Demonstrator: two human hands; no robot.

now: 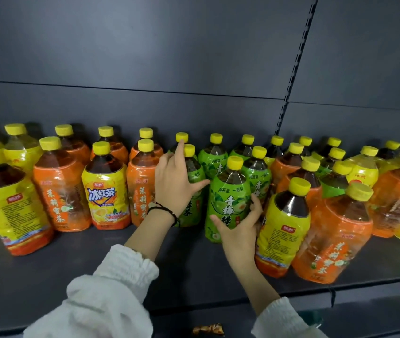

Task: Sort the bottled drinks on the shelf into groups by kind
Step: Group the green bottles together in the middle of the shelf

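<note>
Sorting under way on shelf (169,264). Grips near green bottle (228,198) low in right hand (239,230), probably to draw it among its kind. Presses flat, spread left hand (174,184) against farther green bottle (195,172), seemingly steadying it just right of orange bottles (140,191).

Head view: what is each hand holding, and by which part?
Right hand grips the front green-label bottle around its lower body. Left hand lies straight-fingered against the shoulder of a rear green-label bottle, not gripping.
</note>
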